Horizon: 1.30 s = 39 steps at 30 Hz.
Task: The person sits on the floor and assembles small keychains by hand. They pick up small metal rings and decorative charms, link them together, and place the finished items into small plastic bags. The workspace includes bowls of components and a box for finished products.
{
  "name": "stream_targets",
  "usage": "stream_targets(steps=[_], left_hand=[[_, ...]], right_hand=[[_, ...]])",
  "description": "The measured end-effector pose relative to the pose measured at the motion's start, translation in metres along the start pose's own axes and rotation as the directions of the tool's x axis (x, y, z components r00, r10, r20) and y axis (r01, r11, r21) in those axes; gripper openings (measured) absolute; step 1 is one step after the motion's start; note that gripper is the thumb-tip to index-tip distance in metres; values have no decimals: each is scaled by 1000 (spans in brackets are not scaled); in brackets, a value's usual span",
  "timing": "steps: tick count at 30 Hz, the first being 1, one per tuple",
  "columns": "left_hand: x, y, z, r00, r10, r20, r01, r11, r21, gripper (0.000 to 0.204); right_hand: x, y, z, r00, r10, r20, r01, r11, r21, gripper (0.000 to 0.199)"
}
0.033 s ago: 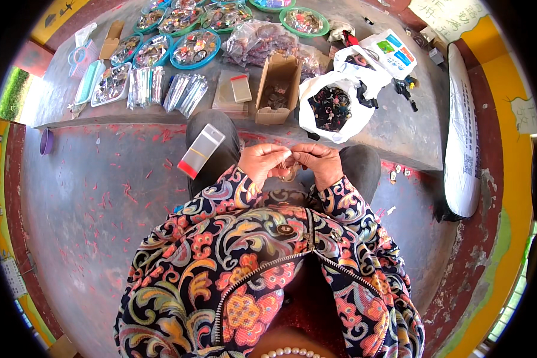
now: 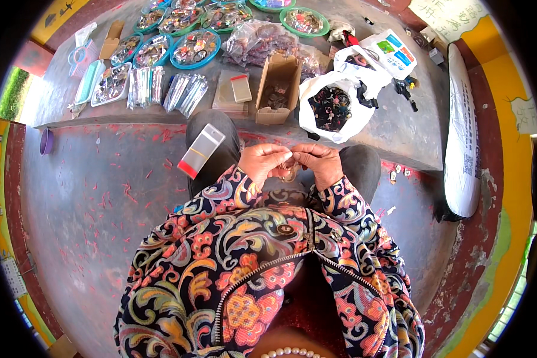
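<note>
Hands pinched together over a small trinket at the lap

Fingertips of the left hand (image 2: 262,162) and the right hand (image 2: 321,163) are brought together at the centre of the view, just above the knees. Both hands are closed narrowly, and a small brownish trinket (image 2: 290,173) is pinched between them and hangs just below the fingertips; what it is exactly cannot be told. Patterned floral sleeves (image 2: 221,197) are seen leading up from six o'clock.

A clear flat sleeve with a red end (image 2: 201,151) is laid on the left knee, at nine o'clock from the hands and near them. At twelve o'clock, on the grey tabletop (image 2: 400,128), an open cardboard box (image 2: 276,89) is stood, with small dark pieces inside. Just beside it, at one o'clock, a white plastic bag (image 2: 334,107) of dark items is spread open. At eleven o'clock, bundles of clear packets (image 2: 185,92) are laid side by side, and further off a row of round blue-rimmed trays (image 2: 195,48) filled with small items is set. A long white sack (image 2: 462,137) is laid at three o'clock, well apart from the hands
</note>
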<state>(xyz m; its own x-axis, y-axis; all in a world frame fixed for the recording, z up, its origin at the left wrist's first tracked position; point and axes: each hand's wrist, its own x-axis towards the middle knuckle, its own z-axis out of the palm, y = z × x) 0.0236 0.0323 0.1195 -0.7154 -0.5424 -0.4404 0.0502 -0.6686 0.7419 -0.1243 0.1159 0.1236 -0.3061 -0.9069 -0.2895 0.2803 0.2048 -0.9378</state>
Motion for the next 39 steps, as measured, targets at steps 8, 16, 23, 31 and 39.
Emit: stream_targets(steps=[8, 16, 23, 31, 39], left_hand=[[1, 0, -4, 997, -78, 15, 79, 993, -88, 16], [2, 6, -12, 977, -164, 139, 186, 969, -161, 18], [2, 8, -15, 970, -169, 175, 201, 962, -184, 22], [5, 11, -17, 955, -205, 217, 256, 936, -242, 21], [4, 2, -12, 986, -108, 124, 122, 986, -110, 20]], right_hand=[[-3, -1, 1, 997, 36, 70, -47, 988, 148, 15], [1, 3, -7, 974, -80, 213, 59, 993, 102, 14], [2, 1, -13, 942, -165, 292, 188, 981, -52, 18], [3, -1, -11, 926, -229, 301, 281, 949, -143, 24], [6, 6, -13, 931, -245, 270, 293, 944, -153, 25]])
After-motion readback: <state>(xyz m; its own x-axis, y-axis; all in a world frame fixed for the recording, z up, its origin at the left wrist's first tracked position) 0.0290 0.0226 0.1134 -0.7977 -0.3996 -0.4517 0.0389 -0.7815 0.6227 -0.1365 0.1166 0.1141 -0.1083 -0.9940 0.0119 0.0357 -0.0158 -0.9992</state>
